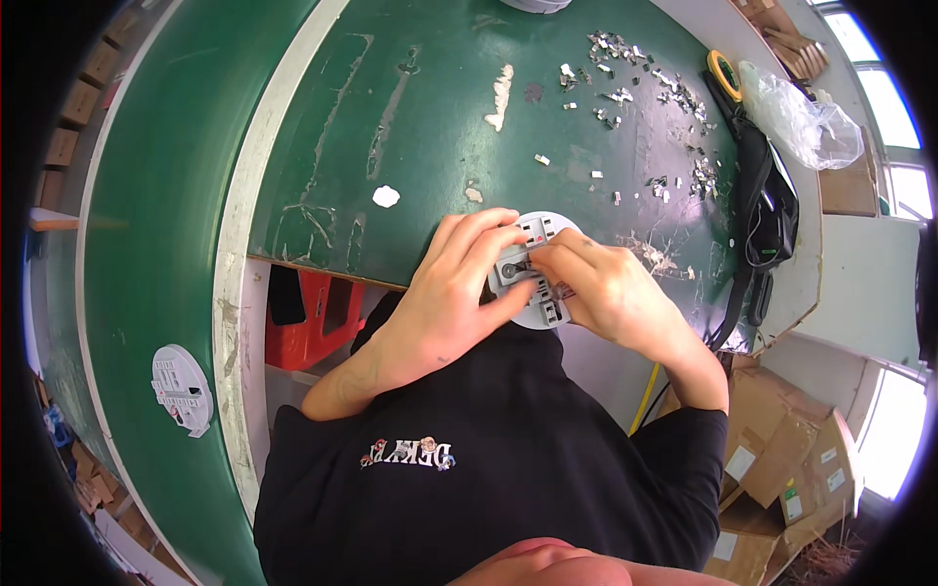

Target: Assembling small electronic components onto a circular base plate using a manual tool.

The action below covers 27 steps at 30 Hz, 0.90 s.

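Observation:
A round grey plastic housing (535,225) with raised slots and small fittings sits tilted at the table's near edge, in front of my chest. My left hand (451,283) grips it from the left, fingers over its far rim and thumb on its face. My right hand (608,291) is closed over its right side, thumb and fingers pinched at the middle fittings. Whatever small piece lies between those fingertips is hidden. Many small metal and white clips (702,179) lie scattered on the table beyond my right hand.
On the green strip at left lies another round grey housing (182,391). A black bag (767,205), a yellow tape roll (723,75) and a clear plastic bag (801,117) line the right edge. A red stool (315,322) stands below the table; cardboard boxes (782,449) fill the lower right.

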Tool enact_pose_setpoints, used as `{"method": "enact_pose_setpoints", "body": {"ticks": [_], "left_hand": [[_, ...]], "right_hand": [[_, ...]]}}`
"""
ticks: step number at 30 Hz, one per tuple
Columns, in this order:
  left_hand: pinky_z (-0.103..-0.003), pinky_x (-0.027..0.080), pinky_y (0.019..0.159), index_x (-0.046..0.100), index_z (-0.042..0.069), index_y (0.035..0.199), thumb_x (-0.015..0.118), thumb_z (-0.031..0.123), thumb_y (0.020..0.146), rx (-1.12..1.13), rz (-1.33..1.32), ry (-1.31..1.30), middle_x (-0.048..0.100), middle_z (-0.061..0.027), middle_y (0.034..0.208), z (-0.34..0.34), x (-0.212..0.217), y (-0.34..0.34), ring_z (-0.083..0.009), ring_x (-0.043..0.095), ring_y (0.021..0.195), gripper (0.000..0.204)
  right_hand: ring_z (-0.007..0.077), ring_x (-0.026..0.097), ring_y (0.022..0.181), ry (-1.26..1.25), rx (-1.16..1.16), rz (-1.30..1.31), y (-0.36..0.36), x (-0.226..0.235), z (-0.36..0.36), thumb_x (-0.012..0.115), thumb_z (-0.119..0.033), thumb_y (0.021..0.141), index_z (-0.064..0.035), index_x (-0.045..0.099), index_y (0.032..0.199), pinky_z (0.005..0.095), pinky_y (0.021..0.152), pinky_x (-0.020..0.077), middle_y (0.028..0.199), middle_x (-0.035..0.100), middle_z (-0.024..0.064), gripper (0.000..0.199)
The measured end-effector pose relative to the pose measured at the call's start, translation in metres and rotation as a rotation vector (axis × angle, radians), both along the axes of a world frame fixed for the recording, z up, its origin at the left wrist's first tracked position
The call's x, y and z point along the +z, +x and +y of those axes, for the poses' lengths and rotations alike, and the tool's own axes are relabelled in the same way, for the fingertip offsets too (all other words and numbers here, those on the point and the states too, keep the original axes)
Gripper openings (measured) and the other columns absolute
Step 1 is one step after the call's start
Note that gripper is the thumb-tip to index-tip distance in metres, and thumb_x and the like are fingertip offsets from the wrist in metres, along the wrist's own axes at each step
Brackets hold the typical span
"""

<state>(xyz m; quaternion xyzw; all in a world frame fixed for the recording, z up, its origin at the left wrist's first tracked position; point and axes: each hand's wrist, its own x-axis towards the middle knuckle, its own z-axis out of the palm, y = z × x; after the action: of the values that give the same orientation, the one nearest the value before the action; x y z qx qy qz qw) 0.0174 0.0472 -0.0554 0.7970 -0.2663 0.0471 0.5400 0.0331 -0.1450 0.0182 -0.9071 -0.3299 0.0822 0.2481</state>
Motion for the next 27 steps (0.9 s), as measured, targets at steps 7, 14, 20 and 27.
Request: {"method": "enact_pose_setpoints", "body": {"ticks": [7, 14, 20, 27], "left_hand": [[-0.042, 0.039, 0.104, 0.034, -0.008, 0.141, 0.083, 0.028, 0.070, -0.078, -0.035, 0.161, 0.041, -0.0255, 0.138, -0.010, 0.003, -0.005, -0.0365, 0.041, 0.123, 0.093], [-0.042, 0.038, 0.107, 0.031, -0.013, 0.141, 0.083, 0.031, 0.069, -0.186, -0.058, 0.127, 0.039, -0.0285, 0.139, -0.014, -0.004, 0.005, -0.0385, 0.040, 0.126, 0.099], [-0.042, 0.037, 0.107, 0.030, -0.014, 0.141, 0.083, 0.031, 0.069, -0.180, -0.084, 0.136, 0.038, -0.0290, 0.141, -0.014, -0.004, 0.007, -0.0390, 0.040, 0.126, 0.101], [-0.042, 0.037, 0.107, 0.031, -0.015, 0.140, 0.081, 0.032, 0.070, -0.195, -0.115, 0.154, 0.038, -0.0301, 0.141, -0.010, -0.002, 0.011, -0.0394, 0.040, 0.126, 0.098]], "right_hand": [[0.0140, 0.041, 0.052, 0.761, -0.268, 0.362, 0.015, 0.006, 0.003, 0.051, -0.001, 0.093, -0.0038, 0.048, 0.068, 0.0253, 0.050, 0.0369, 0.061, 0.048, 0.0060, 0.025], [0.0089, 0.026, 0.047, 1.351, -0.266, 0.608, 0.025, -0.009, 0.007, 0.038, -0.031, 0.105, -0.0141, 0.038, 0.065, 0.0258, 0.045, 0.0322, 0.052, 0.036, -0.0018, 0.043], [0.0098, 0.024, 0.045, 1.310, -0.241, 0.478, 0.020, -0.012, 0.014, 0.038, -0.030, 0.104, -0.0153, 0.035, 0.065, 0.0266, 0.044, 0.0282, 0.050, 0.031, -0.0032, 0.042], [0.0108, 0.019, 0.043, 1.228, -0.161, 0.477, 0.021, -0.015, 0.016, 0.044, -0.029, 0.101, -0.0156, 0.034, 0.059, 0.0265, 0.043, 0.0233, 0.047, 0.029, -0.0032, 0.046]]}}
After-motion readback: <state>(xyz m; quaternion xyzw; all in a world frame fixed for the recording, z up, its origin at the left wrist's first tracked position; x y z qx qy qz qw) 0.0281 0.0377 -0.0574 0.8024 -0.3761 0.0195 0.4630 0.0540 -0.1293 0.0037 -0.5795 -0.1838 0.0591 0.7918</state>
